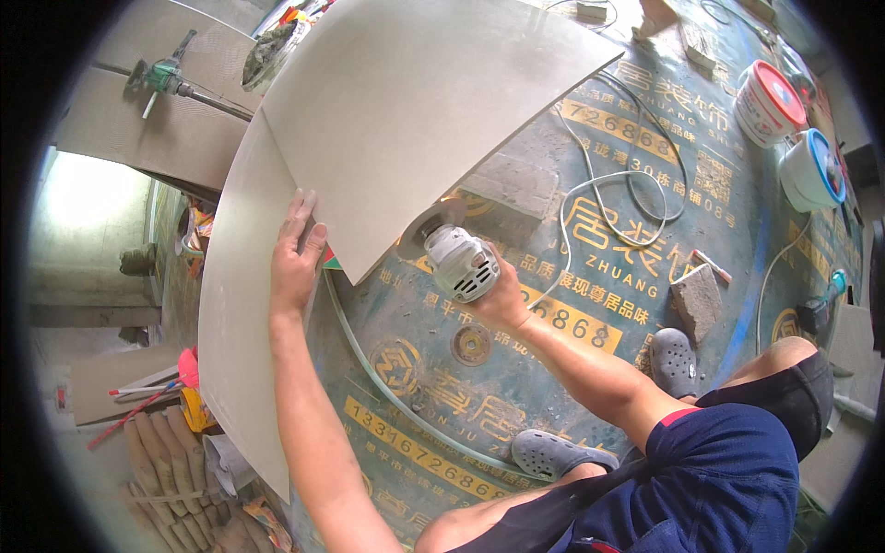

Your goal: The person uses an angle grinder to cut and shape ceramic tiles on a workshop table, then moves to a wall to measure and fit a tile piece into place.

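Note:
My right hand point(505, 293) is wrapped round a white-grey angle grinder point(461, 265). The grinder's disc point(430, 224) is at the lower right edge of a large pale tile slab point(406, 111); I cannot tell whether it touches. A second pale slab point(241, 304) lies partly under the first. My left hand point(297, 253) lies with fingers stretched out on the slabs, near the lower corner of the upper one. A small red and green piece point(332, 262) shows beside that hand, partly hidden by the slab.
A loose round disc point(472, 345) lies on the printed green floor cover. Grey cable point(636, 207) loops to the right, near a rough block point(698, 302). Red-lidded point(772, 100) and blue-rimmed buckets point(813, 170) stand far right. A green power tool point(166, 76) lies far left.

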`<action>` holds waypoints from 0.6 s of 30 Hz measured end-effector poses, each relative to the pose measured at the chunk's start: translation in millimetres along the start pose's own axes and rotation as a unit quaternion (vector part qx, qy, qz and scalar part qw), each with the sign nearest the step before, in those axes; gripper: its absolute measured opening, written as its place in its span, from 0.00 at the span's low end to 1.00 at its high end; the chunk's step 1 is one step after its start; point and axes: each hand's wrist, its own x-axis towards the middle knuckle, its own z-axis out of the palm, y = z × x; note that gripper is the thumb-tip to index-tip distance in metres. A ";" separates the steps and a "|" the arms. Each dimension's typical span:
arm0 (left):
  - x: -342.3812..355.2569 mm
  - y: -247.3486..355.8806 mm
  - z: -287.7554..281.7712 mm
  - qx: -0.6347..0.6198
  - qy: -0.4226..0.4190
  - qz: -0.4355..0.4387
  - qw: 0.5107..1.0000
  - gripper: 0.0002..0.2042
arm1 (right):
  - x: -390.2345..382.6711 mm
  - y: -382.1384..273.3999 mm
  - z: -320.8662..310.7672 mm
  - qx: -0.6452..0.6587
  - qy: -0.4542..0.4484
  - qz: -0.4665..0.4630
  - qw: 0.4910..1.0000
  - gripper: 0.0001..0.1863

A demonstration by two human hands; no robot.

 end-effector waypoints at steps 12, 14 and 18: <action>1.6 -0.5 0.2 -0.003 0.002 0.006 1.000 0.24 | 8.9 0.4 -14.1 -0.011 0.007 -0.019 1.000 0.37; 0.7 -2.0 0.0 -0.002 0.001 0.009 1.000 0.24 | 9.0 -0.5 -14.6 0.001 0.003 -0.005 1.000 0.36; 1.2 -0.2 3.4 -0.020 0.014 0.006 1.000 0.23 | 11.4 3.6 -21.4 0.016 -0.008 0.019 1.000 0.34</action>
